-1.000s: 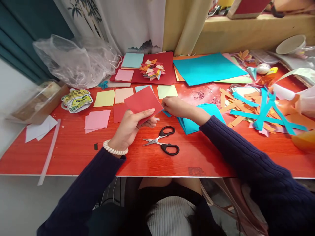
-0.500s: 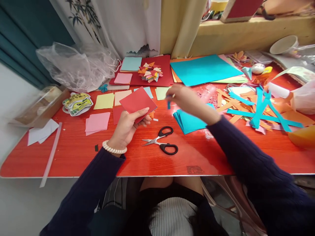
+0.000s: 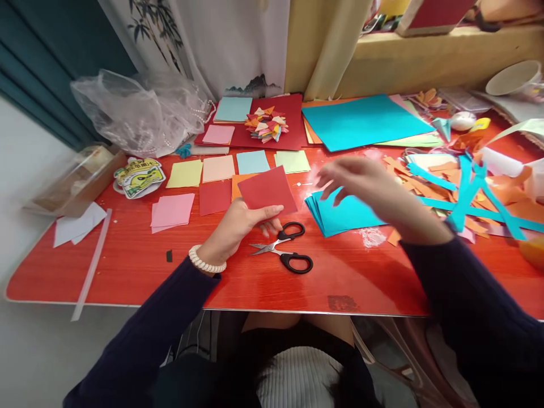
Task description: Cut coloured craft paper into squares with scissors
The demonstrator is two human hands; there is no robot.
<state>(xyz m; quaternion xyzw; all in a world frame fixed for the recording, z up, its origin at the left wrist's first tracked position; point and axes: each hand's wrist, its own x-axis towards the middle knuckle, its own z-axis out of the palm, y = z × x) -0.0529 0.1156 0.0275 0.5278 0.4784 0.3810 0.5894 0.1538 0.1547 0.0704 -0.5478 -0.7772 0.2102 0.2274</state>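
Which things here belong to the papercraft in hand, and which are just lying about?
Likely in the job:
- red paper in left hand
- blue paper squares near right hand
- scissors

Seemingly just lying about:
- crumpled sheer material
- white bowl
- black scrap

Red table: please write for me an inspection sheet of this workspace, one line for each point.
Surface: red table, dark patch near front edge.
Things: red paper in hand; scissors lie with blades apart; blue paper stack, edges fanned.
Clutter: blue strips tangled over orange scraps at right; pale strip overhangs front edge at left.
Grip: left hand pinches the red paper; right hand, blurred, is open above the blue stack, nothing seen in it.
Cables: thin cords below the table.
Surroundings: curtains behind; sheer bag at back left.
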